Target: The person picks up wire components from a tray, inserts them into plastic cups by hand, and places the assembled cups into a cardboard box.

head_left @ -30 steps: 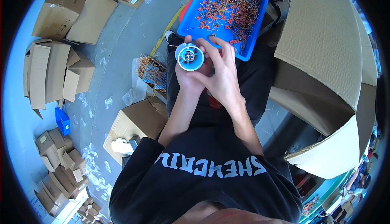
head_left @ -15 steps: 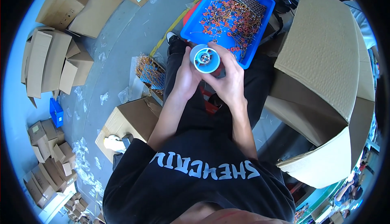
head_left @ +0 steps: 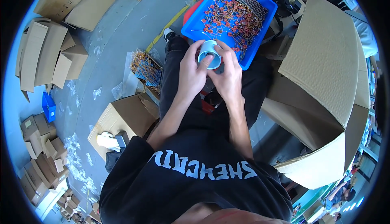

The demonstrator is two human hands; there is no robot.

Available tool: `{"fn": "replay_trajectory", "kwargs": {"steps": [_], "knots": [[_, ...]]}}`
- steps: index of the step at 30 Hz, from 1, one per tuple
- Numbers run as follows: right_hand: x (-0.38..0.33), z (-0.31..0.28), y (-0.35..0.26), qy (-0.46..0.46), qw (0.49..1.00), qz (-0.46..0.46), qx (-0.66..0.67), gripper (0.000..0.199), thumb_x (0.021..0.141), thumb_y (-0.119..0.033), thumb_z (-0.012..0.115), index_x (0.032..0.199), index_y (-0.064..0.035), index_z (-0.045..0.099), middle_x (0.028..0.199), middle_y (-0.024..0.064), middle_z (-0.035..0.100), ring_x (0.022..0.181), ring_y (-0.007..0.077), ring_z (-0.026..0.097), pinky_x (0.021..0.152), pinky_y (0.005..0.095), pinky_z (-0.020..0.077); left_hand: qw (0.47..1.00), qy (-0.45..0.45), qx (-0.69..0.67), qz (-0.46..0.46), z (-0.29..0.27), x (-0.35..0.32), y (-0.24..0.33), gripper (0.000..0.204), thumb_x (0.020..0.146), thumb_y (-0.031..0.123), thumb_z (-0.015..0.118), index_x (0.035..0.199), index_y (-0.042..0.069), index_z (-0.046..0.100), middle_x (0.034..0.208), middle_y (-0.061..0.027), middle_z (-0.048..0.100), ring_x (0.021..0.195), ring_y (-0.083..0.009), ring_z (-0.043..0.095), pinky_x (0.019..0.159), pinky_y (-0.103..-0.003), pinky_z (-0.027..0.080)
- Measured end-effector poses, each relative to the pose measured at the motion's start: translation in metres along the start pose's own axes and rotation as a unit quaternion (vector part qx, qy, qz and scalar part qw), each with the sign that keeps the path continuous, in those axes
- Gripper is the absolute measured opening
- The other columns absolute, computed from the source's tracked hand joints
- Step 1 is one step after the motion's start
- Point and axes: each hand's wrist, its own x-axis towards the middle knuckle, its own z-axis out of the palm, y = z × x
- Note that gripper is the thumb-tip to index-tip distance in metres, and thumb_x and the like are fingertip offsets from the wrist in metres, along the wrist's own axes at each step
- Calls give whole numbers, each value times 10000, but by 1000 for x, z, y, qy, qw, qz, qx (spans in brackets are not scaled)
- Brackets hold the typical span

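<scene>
Both of my hands grip a light blue, hollow plastic cylinder (head_left: 209,45), its open end facing up toward me. My left hand (head_left: 191,72) is wrapped along the left side, with the thumb reaching into the opening. On the other side, my right hand (head_left: 228,73) curls its fingers round the wall and sets its thumb at the rim. What lies inside is mostly hidden by the thumbs. Just beyond my hands, a blue tray (head_left: 196,27) holds a heap of small red and dark parts with thin wires (head_left: 222,15).
A large open cardboard box (head_left: 321,57) stands close on my right. On my left are another carton (head_left: 132,112) and a bundle of orange wired parts (head_left: 147,70). Stacked boxes (head_left: 48,57) and plastic scraps (head_left: 77,163) lie farther left. People work at the far lower right.
My left thumb has moved from the cylinder's outside into its opening. The cylinder has tilted and shifted slightly. The whole view has shifted a little.
</scene>
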Motion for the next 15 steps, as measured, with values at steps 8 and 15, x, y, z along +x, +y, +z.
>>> {"fn": "replay_trajectory", "kwargs": {"steps": [8,15], "knots": [[6,22,30,70,993,-23,-94,509,638,35,753,1090,14,521,1184,225,548,1033,414,561,822,439,499,983,106,148,17,25,24,-33,298,870,47,605,1161,8,551,1061,-141,618,1023,-221,587,879,-332,454],[-10,12,38,67,997,39,6,561,613,30,780,1109,17,516,1196,232,534,1128,401,513,899,431,477,999,-13,-47,-7,15,22,-40,277,882,46,598,1147,-22,553,1090,-108,617,1008,-190,589,900,-315,450]]}}
